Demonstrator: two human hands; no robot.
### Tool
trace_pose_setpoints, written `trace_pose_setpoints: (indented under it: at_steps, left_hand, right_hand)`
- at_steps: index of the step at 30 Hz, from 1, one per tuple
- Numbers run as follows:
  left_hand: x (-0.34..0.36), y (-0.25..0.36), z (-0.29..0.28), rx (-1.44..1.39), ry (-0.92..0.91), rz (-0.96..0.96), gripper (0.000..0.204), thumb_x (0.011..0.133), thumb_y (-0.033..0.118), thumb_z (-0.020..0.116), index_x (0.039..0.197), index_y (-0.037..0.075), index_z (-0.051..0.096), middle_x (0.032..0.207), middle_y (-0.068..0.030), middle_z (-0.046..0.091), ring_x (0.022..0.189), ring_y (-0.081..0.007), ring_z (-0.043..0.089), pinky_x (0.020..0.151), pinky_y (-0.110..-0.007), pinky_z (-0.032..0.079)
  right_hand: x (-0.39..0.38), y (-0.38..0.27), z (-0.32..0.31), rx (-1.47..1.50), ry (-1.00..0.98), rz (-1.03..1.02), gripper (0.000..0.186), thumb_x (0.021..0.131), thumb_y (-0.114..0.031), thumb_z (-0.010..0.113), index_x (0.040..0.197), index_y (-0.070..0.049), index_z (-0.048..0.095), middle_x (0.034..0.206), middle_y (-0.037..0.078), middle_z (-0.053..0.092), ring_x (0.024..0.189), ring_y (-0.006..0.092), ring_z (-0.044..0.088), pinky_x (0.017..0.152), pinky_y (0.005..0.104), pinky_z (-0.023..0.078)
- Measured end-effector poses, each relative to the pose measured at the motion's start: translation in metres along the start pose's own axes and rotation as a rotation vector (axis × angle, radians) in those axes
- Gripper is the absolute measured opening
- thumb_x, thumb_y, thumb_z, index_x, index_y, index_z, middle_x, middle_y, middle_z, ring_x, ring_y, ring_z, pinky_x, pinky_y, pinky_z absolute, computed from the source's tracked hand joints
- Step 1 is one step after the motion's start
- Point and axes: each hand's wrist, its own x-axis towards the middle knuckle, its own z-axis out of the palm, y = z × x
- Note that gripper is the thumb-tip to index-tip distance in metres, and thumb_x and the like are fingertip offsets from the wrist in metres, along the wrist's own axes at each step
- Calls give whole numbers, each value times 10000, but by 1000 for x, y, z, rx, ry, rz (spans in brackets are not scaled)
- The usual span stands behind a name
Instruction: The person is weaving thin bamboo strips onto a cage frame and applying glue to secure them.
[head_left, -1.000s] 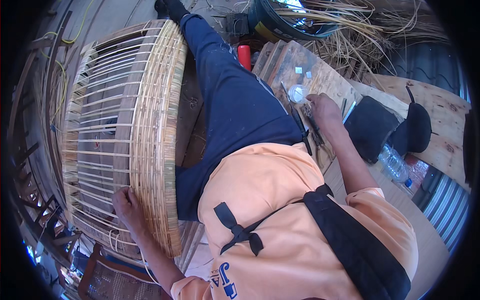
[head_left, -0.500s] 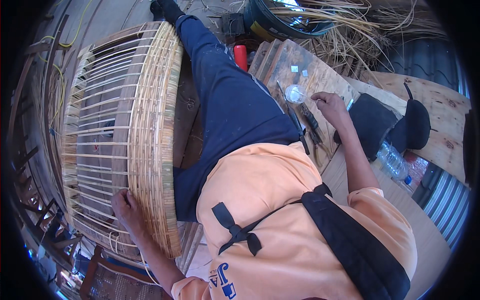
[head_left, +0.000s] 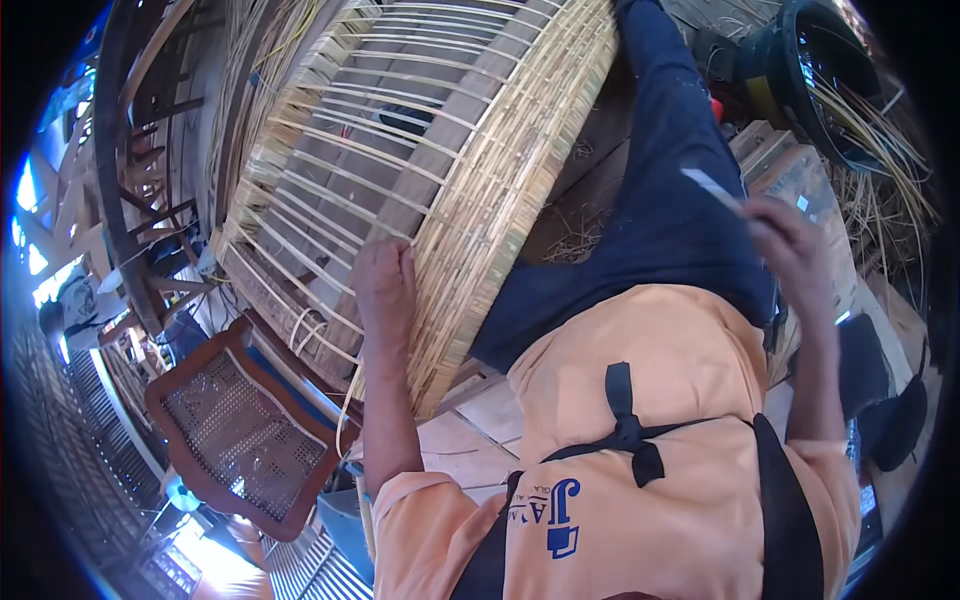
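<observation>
A woven rattan panel on a wooden frame leans across my left side, its right band tightly woven and the rest strung with spaced cane strands. At the inner edge of that band, my left hand is closed on a cane strand, mostly hidden by the fingers. Over my right thigh, my right hand grips a thin, flat, pale blade-like tool, blurred by motion. A loose cane end curls beside my left forearm.
A chair part with a cane-mesh panel stands at the lower left. Dark wooden frames crowd the far left. A dark tub with cane strips sits at the far right, beyond a wooden board.
The view has swung left. My right hand has left the small round container on the board and now has the blade-like tool raised over my leg. My left hand stays at the weave.
</observation>
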Motion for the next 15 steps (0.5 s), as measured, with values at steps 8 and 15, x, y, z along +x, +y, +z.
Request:
trace_pose_setpoints:
  at_steps: [8,15]
  left_hand:
    - [9,4,1,-13,6,2,110,793,30,622,883,36,559,841,-140,557,823,-323,538,741,-421,431]
    - [6,0,0,34,-14,-12,116,783,32,626,869,37,548,839,-130,548,822,-318,531,746,-422,428]
  right_hand:
    - [69,-16,204,230,-324,-390,184,849,4,590,1022,-20,646,862,65,612,789,124,586,705,238,467]
    - [79,-16,240,266,-417,-311,195,846,7,591,1031,-27,643,893,74,635,831,131,616,744,246,486]
